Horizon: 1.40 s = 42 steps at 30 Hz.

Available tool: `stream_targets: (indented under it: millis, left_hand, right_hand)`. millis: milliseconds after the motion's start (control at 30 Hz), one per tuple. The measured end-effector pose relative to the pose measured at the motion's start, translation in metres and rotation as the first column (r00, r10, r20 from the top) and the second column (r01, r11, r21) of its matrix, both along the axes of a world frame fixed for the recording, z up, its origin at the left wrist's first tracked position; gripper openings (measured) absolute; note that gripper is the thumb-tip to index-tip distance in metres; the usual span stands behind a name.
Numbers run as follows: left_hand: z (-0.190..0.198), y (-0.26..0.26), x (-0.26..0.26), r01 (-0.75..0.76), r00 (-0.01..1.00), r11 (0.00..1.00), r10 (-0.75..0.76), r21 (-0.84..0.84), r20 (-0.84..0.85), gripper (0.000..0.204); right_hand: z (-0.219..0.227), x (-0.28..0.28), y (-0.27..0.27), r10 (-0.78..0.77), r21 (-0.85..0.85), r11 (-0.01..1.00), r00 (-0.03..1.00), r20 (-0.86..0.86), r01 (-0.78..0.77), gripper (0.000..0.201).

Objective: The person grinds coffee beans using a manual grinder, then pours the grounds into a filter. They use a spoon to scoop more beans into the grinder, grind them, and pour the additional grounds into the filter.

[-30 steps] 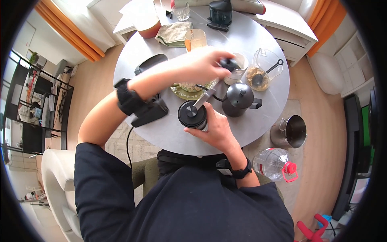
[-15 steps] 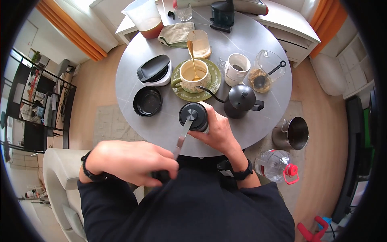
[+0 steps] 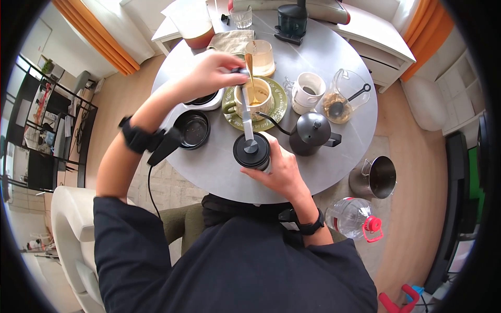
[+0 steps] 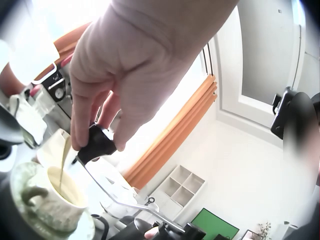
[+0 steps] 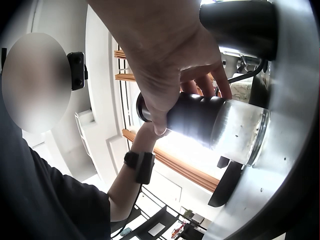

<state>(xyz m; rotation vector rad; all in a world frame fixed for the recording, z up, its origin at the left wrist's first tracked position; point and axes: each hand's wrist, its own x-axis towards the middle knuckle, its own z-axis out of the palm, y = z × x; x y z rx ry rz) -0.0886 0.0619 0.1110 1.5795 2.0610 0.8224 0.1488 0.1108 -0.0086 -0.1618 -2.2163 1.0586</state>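
Round grey table spread across the upper middle, orange curtains hung in both upper corners, hand grinder gripped at centre by the right hand, black crank knob pinched by the left hand.

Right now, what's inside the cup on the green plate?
A gold spoon leans in the cup; the metal crank hides part of the inside, so the bottom isn't fully visible.

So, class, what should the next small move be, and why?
Probably turn the flat silver metal crank a little: the left grip pinches its black knob, while the right grip holds the black-and-clear cylindrical grinder, which should steady it.
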Motion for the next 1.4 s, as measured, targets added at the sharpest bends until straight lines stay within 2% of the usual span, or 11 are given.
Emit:
stream_targets:
  millis: [33, 233, 333, 400, 467, 500, 700, 833, 967, 1233, 1400]
  left_hand:
    - [-0.001, 0.020, 0.008, 0.023, 0.994, 1.000, -0.023, -0.003, -0.103, 0.040]
    - [0.011, 0.060, 0.108, 0.352, 0.936, 0.935, -0.352, 0.041, -0.013, 0.041]
    - [0.011, 0.040, 0.145, 0.606, 0.785, 0.788, -0.614, 0.106, 0.078, 0.031]
    - [0.027, 0.011, 0.164, 0.702, 0.696, 0.710, -0.665, -0.062, 0.271, 0.031]
    - [0.019, -0.018, 0.164, 0.826, 0.545, 0.564, -0.796, -0.005, 0.265, 0.027]
    - [0.023, -0.036, 0.159, 0.829, 0.550, 0.547, -0.760, -0.116, 0.347, 0.031]
    - [0.057, -0.099, 0.121, 0.681, 0.718, 0.573, -0.644, -0.456, 0.263, 0.031]
    - [0.052, -0.143, 0.089, 0.442, 0.889, 0.801, -0.333, -0.404, 0.313, 0.031]
    - [0.045, -0.155, 0.048, 0.213, 0.958, 0.909, -0.122, -0.360, 0.259, 0.030]
    - [0.012, -0.077, -0.001, -0.219, 0.945, 0.973, 0.229, -0.068, 0.234, 0.037]
    - [0.004, -0.001, 0.021, -0.006, 0.991, 1.000, 0.008, -0.013, 0.136, 0.046]
  right_hand:
    - [-0.001, 0.000, 0.000, 0.000, -0.001, 1.000, 1.000, -0.011, 0.000, 0.070]
    - [-0.001, 0.006, 0.002, 0.020, -0.039, 0.999, 0.985, 0.172, -0.013, 0.068]
    - [-0.012, -0.002, 0.005, 0.043, 0.267, 0.964, 0.986, -0.161, 0.001, 0.066]
    - [0.012, 0.007, -0.001, 0.092, -0.203, 0.975, 0.996, 0.013, -0.088, 0.066]
    - [0.013, 0.006, 0.000, 0.057, -0.122, 0.991, 0.998, -0.006, -0.057, 0.067]
    - [-0.002, 0.002, 0.001, 0.019, -0.022, 1.000, 1.000, 0.010, -0.019, 0.071]
    - [-0.001, 0.001, 0.003, 0.044, -0.021, 0.999, 0.999, 0.025, -0.043, 0.071]
    - [-0.001, -0.001, 0.002, 0.036, -0.016, 0.999, 0.999, -0.003, -0.036, 0.070]
    - [-0.002, -0.001, 0.001, 0.030, -0.027, 0.999, 0.999, -0.017, -0.030, 0.069]
    - [-0.004, 0.001, 0.001, 0.011, -0.018, 1.000, 1.000, 0.010, -0.011, 0.070]
    - [-0.002, -0.001, 0.002, 0.026, -0.015, 1.000, 1.000, -0.004, -0.026, 0.071]
